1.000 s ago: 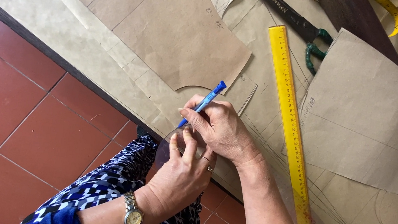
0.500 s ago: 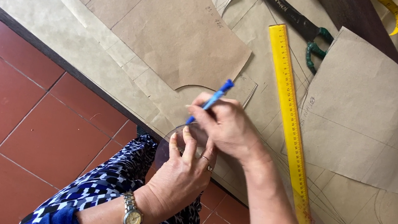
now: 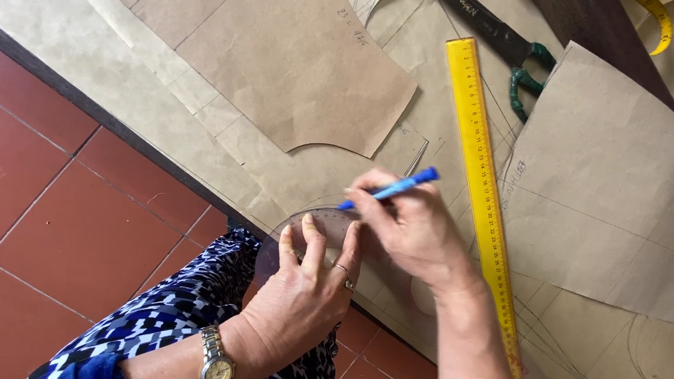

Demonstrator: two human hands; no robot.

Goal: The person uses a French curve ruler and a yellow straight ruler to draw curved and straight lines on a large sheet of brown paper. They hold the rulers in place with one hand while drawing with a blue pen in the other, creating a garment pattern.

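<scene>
Your left hand [image 3: 304, 284] lies flat on a clear plastic protractor [image 3: 324, 226], fingers spread and pressing it onto the brown pattern paper [image 3: 304, 177] at the near edge of the surface. Your right hand [image 3: 413, 229] pinches a blue pen [image 3: 393, 188] between thumb and forefingers, its tip at the protractor's curved edge. The protractor looks thin, stiff and smooth, likely to slide on the paper, so hold it from above with spread fingertips, well inside its rim. The paper is light and creases easily. Just right of the protractor runs a long yellow ruler [image 3: 481, 199], beside your right wrist. Beyond the ruler's far end lie dark scissors [image 3: 493, 33] with green handles. A cut pattern piece [image 3: 286, 46] lies beyond the protractor, clear of the pen.
</scene>
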